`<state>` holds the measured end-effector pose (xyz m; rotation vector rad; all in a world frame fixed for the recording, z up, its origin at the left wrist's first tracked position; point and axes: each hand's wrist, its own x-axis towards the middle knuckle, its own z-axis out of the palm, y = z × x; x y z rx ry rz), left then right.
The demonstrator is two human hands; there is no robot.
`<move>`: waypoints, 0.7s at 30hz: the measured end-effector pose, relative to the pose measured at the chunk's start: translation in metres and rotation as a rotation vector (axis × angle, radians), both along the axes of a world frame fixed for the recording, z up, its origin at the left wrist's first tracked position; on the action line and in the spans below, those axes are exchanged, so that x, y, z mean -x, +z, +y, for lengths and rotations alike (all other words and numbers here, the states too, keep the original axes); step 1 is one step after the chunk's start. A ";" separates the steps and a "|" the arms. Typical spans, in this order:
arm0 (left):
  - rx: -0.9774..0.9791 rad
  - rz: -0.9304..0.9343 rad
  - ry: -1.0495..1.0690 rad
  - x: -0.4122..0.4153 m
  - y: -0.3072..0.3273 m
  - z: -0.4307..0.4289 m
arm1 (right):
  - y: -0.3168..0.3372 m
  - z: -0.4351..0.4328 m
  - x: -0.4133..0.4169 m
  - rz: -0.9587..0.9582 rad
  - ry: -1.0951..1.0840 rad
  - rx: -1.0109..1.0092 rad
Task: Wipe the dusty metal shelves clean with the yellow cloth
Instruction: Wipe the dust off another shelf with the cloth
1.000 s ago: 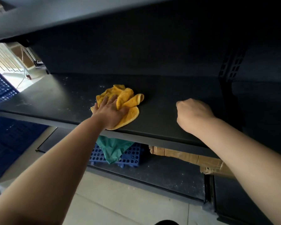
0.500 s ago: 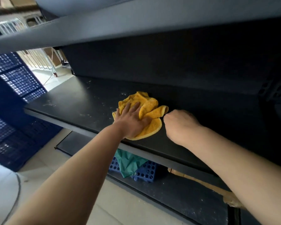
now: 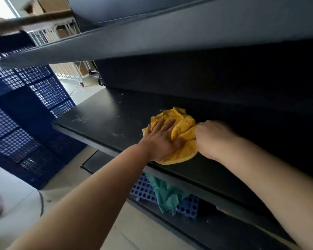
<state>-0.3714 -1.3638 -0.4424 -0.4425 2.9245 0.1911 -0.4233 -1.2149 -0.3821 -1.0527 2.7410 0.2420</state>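
Observation:
The crumpled yellow cloth (image 3: 182, 123) lies on the dark metal shelf (image 3: 107, 120), near its front edge. My left hand (image 3: 161, 139) presses flat on the cloth's left part, fingers straight. My right hand (image 3: 213, 138) is curled into a fist at the cloth's right edge and grips a bunched fold of it. White dust specks (image 3: 79, 120) mark the shelf to the left of the cloth.
Another dark shelf (image 3: 152, 38) hangs close overhead. On the lower shelf (image 3: 215, 230) sit a blue perforated tray (image 3: 143, 190) with a green cloth (image 3: 166, 195) draped over it. Stacked blue mesh crates (image 3: 25, 114) stand on the left, on the tiled floor.
My right fist has slid left along the shelf until it reached the cloth's right edge and took hold of it. My left hand stays flat on the cloth. The view has shifted left.

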 end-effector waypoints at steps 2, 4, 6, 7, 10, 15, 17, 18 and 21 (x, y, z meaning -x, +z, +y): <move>-0.012 0.004 -0.009 -0.006 0.000 -0.025 | -0.003 -0.016 -0.009 -0.020 -0.033 0.059; -0.008 0.027 -0.006 -0.015 0.000 -0.054 | -0.005 -0.031 -0.021 -0.023 -0.051 0.102; -0.008 0.042 0.001 -0.026 -0.001 -0.084 | -0.007 -0.048 -0.034 -0.035 -0.071 0.114; -0.011 0.043 0.000 -0.032 -0.002 -0.099 | -0.009 -0.057 -0.041 -0.040 -0.090 0.113; -0.022 0.041 0.009 -0.046 0.000 -0.144 | -0.016 -0.088 -0.062 -0.030 -0.148 0.138; -0.031 0.046 0.014 -0.060 0.001 -0.213 | -0.016 -0.158 -0.084 -0.017 -0.173 0.186; -0.031 0.048 -0.006 -0.065 -0.001 -0.238 | -0.020 -0.186 -0.089 -0.033 -0.155 0.232; -0.029 0.053 -0.013 -0.066 -0.001 -0.251 | -0.022 -0.199 -0.091 -0.046 -0.143 0.260; -0.029 0.077 0.000 -0.071 -0.002 -0.286 | -0.030 -0.230 -0.097 -0.060 -0.132 0.293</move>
